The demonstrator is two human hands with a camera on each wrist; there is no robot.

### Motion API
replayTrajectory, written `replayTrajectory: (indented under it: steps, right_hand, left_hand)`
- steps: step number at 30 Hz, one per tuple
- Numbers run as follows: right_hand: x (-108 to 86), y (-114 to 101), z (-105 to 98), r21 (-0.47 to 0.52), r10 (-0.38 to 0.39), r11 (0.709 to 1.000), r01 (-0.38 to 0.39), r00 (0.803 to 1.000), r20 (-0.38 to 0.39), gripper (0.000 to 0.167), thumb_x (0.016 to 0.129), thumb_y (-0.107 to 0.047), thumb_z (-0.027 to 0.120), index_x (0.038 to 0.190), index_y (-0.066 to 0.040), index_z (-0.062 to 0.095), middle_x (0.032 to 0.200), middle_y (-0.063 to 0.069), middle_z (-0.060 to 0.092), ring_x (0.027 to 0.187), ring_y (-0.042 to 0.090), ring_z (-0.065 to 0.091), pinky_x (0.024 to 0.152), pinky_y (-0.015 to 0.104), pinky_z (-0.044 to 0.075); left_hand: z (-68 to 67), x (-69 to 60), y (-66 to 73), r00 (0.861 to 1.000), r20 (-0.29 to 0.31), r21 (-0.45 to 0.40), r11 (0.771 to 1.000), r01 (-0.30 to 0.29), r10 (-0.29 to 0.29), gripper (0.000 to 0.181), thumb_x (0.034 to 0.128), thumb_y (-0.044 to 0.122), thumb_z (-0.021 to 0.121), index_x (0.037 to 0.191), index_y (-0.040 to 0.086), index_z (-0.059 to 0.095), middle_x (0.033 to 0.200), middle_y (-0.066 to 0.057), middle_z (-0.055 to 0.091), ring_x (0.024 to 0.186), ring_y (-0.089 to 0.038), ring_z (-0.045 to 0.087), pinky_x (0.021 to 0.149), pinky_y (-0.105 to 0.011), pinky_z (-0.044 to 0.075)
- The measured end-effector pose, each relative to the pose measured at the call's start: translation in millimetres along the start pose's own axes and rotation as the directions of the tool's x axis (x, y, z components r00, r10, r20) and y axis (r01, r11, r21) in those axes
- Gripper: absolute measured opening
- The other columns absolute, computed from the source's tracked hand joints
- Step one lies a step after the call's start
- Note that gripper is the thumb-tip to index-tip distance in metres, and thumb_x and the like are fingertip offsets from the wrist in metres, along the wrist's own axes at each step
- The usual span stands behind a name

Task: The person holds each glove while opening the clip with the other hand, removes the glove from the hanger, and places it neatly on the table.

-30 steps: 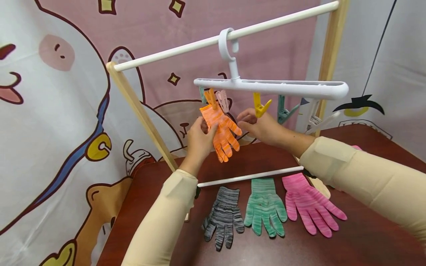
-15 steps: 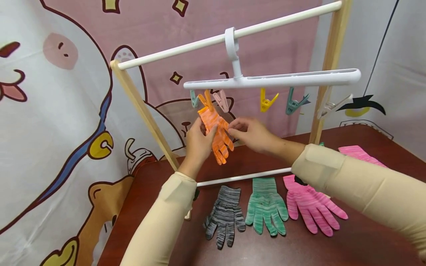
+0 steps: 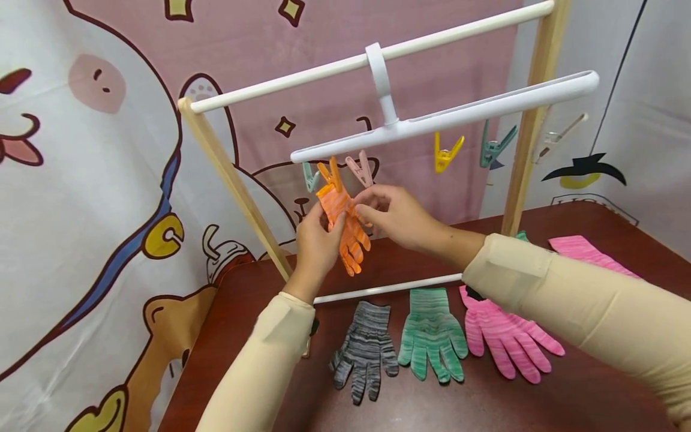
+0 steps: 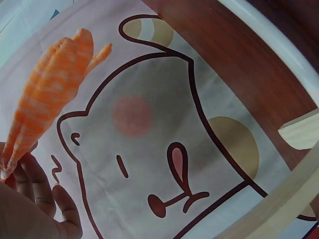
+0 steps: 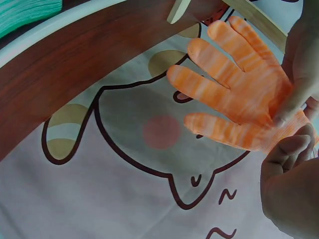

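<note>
An orange knit glove point(image 3: 336, 204) hangs fingers-down, its cuff clipped by an orange clothespin point(image 3: 336, 175) under the left end of a white hanger point(image 3: 459, 117). My left hand point(image 3: 318, 240) pinches the glove from the left, thumb across its front. On the other side, my right hand point(image 3: 407, 219) has thumb and forefinger together at the glove's edge near the cuff. The right wrist view shows the spread glove point(image 5: 239, 87) between both hands; the exact right fingertip contact is partly hidden. A pale pink clothespin point(image 3: 363, 168) hangs just above my right fingers.
The hanger hooks over a white rod point(image 3: 291, 80) on a wooden frame point(image 3: 237, 192). Other clothespins, teal point(image 3: 310, 178), yellow point(image 3: 445, 155) and green point(image 3: 495, 147), hang from it. Grey point(image 3: 367, 348), green point(image 3: 433, 336) and pink point(image 3: 510, 336) gloves lie on the table.
My right hand has come left and reached the glove's edge. The glove has moved slightly left and down with my left hand, and the hanger's left end has tipped lower.
</note>
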State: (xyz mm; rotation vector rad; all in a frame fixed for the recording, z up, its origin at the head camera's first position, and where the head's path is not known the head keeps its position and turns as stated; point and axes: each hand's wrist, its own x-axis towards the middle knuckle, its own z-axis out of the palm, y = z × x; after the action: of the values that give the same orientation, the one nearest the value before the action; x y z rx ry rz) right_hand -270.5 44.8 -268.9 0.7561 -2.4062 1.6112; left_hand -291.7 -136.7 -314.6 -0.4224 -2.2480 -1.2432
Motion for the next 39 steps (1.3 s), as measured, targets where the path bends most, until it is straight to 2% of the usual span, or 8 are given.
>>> replayTrajectory:
  steps: [6, 13, 19, 22, 25, 29, 35, 39]
  right_hand:
    - [1.7, -9, 3, -0.057, -0.055, 0.997, 0.053, 0.998, -0.035, 0.026, 0.099, -0.014, 0.063, 0.122, -0.003, 0.068, 0.078, 0.008, 0.065, 0.065, 0.016, 0.060, 0.060, 0.030, 0.055]
    - [8.4, -21, 8, -0.098, -0.039, 0.995, 0.030, 0.995, -0.091, 0.030, 0.098, -0.017, 0.064, 0.125, -0.003, 0.067, 0.083, 0.016, 0.070, 0.054, 0.016, 0.062, 0.055, 0.030, 0.055]
    - [15.3, -32, 11, -0.244, -0.066, 0.969, 0.037, 0.992, -0.110, 0.029, 0.098, -0.024, 0.065, 0.120, -0.005, 0.070, 0.080, 0.013, 0.075, 0.050, 0.023, 0.064, 0.048, 0.030, 0.052]
    - [19.7, -37, 12, -0.375, -0.103, 0.926, 0.053, 0.988, -0.115, 0.030, 0.097, -0.029, 0.066, 0.116, -0.006, 0.072, 0.081, 0.008, 0.076, 0.054, 0.020, 0.065, 0.053, 0.030, 0.051]
    - [24.7, -42, 13, -0.493, -0.141, 0.867, 0.067, 0.983, -0.115, 0.033, 0.096, -0.033, 0.066, 0.113, -0.006, 0.074, 0.092, 0.008, 0.077, 0.072, 0.022, 0.070, 0.067, 0.034, 0.052]
    - [31.0, -47, 15, -0.607, -0.171, 0.792, 0.070, 0.979, -0.110, 0.036, 0.096, -0.041, 0.066, 0.111, -0.010, 0.076, 0.100, 0.008, 0.077, 0.087, 0.028, 0.070, 0.070, 0.039, 0.052]
    - [36.1, -56, 17, -0.739, -0.177, 0.674, 0.029, 0.976, -0.124, 0.046, 0.094, -0.055, 0.061, 0.072, -0.016, 0.065, 0.065, 0.005, 0.060, 0.060, 0.025, 0.059, 0.049, 0.037, 0.045]
    - [39.4, -59, 18, -0.750, -0.152, 0.662, -0.005, 0.978, -0.141, 0.052, 0.092, -0.059, 0.062, 0.064, -0.016, 0.054, 0.059, 0.002, 0.052, 0.056, 0.023, 0.056, 0.046, 0.035, 0.041]
  left_hand:
    - [-2.9, -5.6, 1.1, 0.998, -0.017, 0.052, 0.997, -0.057, 0.058, 0.027, 0.0958, 0.019, 0.068, 0.119, 0.005, 0.066, 0.100, -0.012, 0.075, 0.083, -0.020, 0.072, 0.067, -0.033, 0.059]
    - [-4.6, -12.6, 8.1, 0.991, -0.031, 0.129, 0.983, -0.128, 0.133, 0.029, 0.0959, 0.020, 0.068, 0.121, 0.006, 0.067, 0.098, -0.010, 0.074, 0.081, -0.020, 0.071, 0.067, -0.032, 0.058]
    - [-5.2, -16.9, 11.0, 0.984, -0.048, 0.174, 0.971, -0.163, 0.174, 0.023, 0.0949, 0.021, 0.069, 0.111, 0.005, 0.070, 0.090, -0.010, 0.073, 0.076, -0.020, 0.070, 0.064, -0.033, 0.057]
    - [-5.2, -19.2, 11.2, 0.983, -0.051, 0.195, 0.967, -0.162, 0.175, 0.020, 0.0947, 0.020, 0.069, 0.108, 0.006, 0.070, 0.088, -0.009, 0.072, 0.076, -0.021, 0.069, 0.064, -0.035, 0.055]
    - [-4.2, -21.7, 11.1, 0.984, -0.051, 0.210, 0.965, -0.158, 0.172, 0.017, 0.0945, 0.020, 0.069, 0.106, 0.008, 0.070, 0.088, -0.008, 0.071, 0.077, -0.021, 0.068, 0.065, -0.036, 0.054]
    - [-2.5, -25.3, 11.7, 0.981, -0.057, 0.237, 0.957, -0.166, 0.184, 0.013, 0.0940, 0.019, 0.069, 0.102, 0.009, 0.070, 0.084, -0.007, 0.069, 0.075, -0.021, 0.066, 0.063, -0.037, 0.052]
    - [-2.1, -30.1, 15.8, 0.971, -0.065, 0.289, 0.935, -0.203, 0.231, 0.012, 0.0920, 0.018, 0.072, 0.097, 0.008, 0.069, 0.079, -0.007, 0.065, 0.069, -0.024, 0.063, 0.064, -0.043, 0.047]
    - [-2.7, -31.9, 17.3, 0.958, -0.064, 0.322, 0.914, -0.245, 0.279, 0.010, 0.0910, 0.016, 0.072, 0.095, 0.007, 0.069, 0.075, -0.006, 0.062, 0.068, -0.024, 0.060, 0.061, -0.043, 0.044]
